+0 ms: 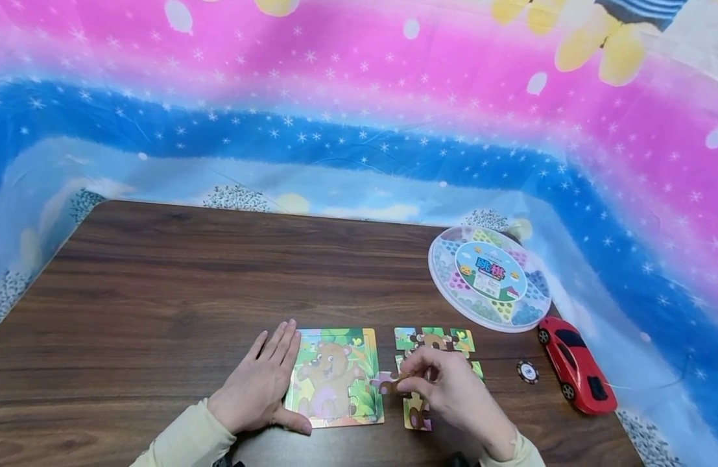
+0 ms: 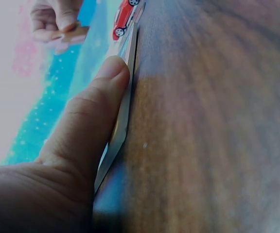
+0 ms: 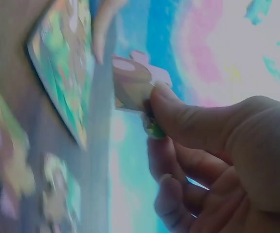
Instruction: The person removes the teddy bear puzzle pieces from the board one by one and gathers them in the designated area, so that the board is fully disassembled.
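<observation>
A square puzzle board [image 1: 326, 379] with a bear picture lies on the table. My left hand [image 1: 265, 376] rests flat along its left side, fingers straight, thumb at the near edge; in the left wrist view the thumb [image 2: 89, 109] lies along the board's rim. Between thumb and fingertips my right hand [image 1: 452, 389] pinches a pink and brown puzzle piece [image 1: 386, 383], raised by the board's right edge. The right wrist view shows this piece [image 3: 135, 80] tilted up, its knobs outward. Several loose puzzle pieces [image 1: 417, 414] lie under and around the right hand, which partly hides them.
A round, flat Chinese checkers box [image 1: 490, 275] lies at the back right. In front of it are a black and white chip [image 1: 528, 371] and a red toy car [image 1: 577, 366] by the table's right edge. A patterned cloth [image 1: 335, 139] hangs behind the wooden table [image 1: 218, 272].
</observation>
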Available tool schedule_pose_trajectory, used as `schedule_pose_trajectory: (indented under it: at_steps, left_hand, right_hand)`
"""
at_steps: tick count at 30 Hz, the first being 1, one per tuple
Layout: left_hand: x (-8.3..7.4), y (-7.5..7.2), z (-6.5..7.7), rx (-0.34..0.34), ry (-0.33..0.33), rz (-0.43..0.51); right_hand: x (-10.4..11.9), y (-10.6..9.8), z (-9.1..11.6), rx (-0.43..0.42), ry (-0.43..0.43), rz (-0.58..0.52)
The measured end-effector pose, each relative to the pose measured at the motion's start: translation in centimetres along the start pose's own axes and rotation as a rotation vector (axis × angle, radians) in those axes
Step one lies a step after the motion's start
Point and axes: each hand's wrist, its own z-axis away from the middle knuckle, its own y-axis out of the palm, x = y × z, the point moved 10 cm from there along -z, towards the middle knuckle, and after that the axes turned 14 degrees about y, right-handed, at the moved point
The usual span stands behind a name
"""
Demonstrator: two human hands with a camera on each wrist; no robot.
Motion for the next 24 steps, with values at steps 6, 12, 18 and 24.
schedule_pose_trajectory:
  at_steps: [6, 12, 18, 24]
  left_hand:
    - [0.1, 0.0, 0.0, -0.001, 0.0, -0.003]
    - [0.0, -0.1, 0.0, -0.001, 0.003, -0.009]
    - [0.0, -0.1, 0.0, -0.003, 0.007, -0.01]
    - [-0.1, 0.1, 0.0, 0.004, 0.006, -0.005]
  right_hand:
    - [-3.8, -3.3, 1.0, -0.048, 0.132, 0.049]
    - [-7.8, -4.5, 2.3, 0.043, 0.302, 0.027]
    - [-9.6, -3.7, 3.0, 0.163, 0.316, 0.006]
    - [-10.2, -2.2, 3.1, 0.225, 0.283, 0.006]
